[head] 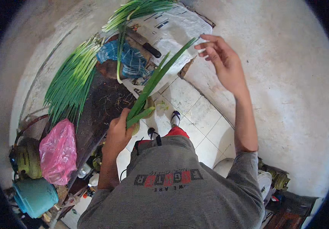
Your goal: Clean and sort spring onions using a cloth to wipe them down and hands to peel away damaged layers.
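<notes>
My left hand (118, 136) grips the lower part of several long green spring onion leaves (153, 81), which slant up to the right. Near their tip, my right hand (226, 64) is raised with its fingers apart and bent; whether a fingertip touches the leaf cannot be made out. A large bunch of spring onions (71, 77) lies on the dark bench (102, 93), beside a blue checked cloth (133, 61). One loose spring onion (120, 54) lies across that cloth. Beyond it is a knife with a black handle (152, 50). More spring onions (137, 13) rest at the top.
A white printed plastic sheet (178, 31) spreads beyond the cloth. To the left are a pink plastic bag (59, 153), a green gas cylinder (29, 157) and a teal bucket (37, 197). Green scraps (162, 105) litter the tiled floor (203, 118). A pale wall (281, 71) rises at right.
</notes>
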The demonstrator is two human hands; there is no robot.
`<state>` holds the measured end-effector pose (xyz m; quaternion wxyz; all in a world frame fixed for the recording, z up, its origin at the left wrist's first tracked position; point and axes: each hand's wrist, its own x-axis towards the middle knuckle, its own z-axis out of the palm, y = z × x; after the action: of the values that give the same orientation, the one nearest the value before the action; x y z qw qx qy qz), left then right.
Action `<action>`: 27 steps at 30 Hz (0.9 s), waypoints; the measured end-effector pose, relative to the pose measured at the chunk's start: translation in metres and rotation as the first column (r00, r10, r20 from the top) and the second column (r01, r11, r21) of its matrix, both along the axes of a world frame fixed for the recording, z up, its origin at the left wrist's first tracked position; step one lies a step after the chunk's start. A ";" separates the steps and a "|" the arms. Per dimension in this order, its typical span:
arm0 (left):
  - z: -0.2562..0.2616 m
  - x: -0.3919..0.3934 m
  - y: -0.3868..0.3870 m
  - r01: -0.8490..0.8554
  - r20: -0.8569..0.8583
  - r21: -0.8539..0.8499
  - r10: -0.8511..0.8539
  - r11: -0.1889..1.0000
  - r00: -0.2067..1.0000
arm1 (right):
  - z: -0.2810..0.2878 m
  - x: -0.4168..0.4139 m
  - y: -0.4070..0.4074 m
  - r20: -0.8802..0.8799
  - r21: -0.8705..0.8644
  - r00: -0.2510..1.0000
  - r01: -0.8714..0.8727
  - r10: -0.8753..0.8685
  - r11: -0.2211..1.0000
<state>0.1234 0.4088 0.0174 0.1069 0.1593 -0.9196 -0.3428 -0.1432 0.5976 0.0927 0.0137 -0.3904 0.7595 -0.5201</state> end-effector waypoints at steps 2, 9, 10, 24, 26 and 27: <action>-0.001 0.003 0.000 -0.027 0.021 0.006 0.027 1.000 0.999 | 0.019 0.001 0.003 0.085 -0.146 0.990 -0.104 0.117 0.984; 0.007 0.000 0.003 0.060 0.102 -0.044 -0.055 0.997 0.993 | 0.062 0.016 -0.002 -0.645 0.168 0.720 -0.193 0.256 0.967; 0.006 0.000 0.003 0.083 0.073 -0.069 -0.078 0.994 0.994 | 0.064 0.021 -0.004 -0.597 0.234 0.721 -0.261 0.350 0.937; 0.007 0.000 0.006 0.091 0.052 -0.070 -0.087 0.993 0.995 | 0.064 0.032 -0.011 -0.311 0.438 0.845 -0.279 0.435 0.855; 0.008 0.000 0.007 0.100 0.059 -0.062 -0.097 0.993 0.994 | 0.058 0.033 -0.013 -0.318 0.426 0.847 -0.274 0.426 0.862; 0.009 -0.001 0.008 0.105 0.118 -0.061 -0.097 0.993 0.988 | 0.053 0.034 -0.014 -0.580 0.439 0.749 -0.043 0.320 0.897</action>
<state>0.1226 0.4170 0.0264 0.0417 0.1281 -0.9421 -0.3071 -0.1090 0.5836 0.1460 -0.1145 -0.6058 0.7651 -0.1860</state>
